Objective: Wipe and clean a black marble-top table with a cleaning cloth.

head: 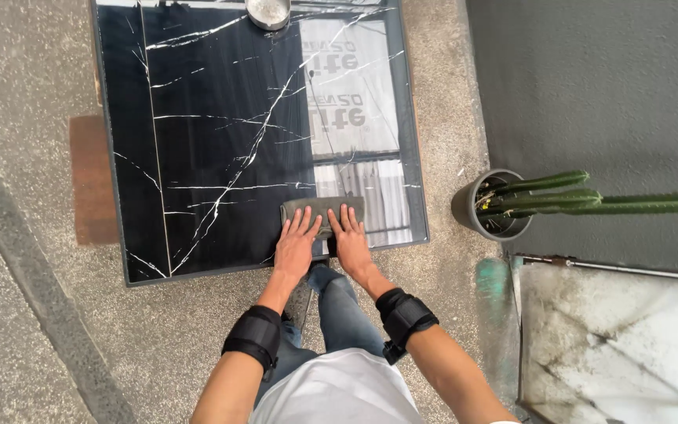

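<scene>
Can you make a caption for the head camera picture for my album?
Left hand and right hand press flat on a grey cloth on a black marble table.

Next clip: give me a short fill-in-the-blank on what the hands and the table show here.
1. Both hands, the left hand and the right hand, press flat on a folded grey ____.
2. The table top is black with white ____.
3. A round metal bowl sits at the table's ____ edge.
4. On the floor to the right of the table, the pot holds a ____.

Missing words: cloth; veins; far; cactus
</scene>
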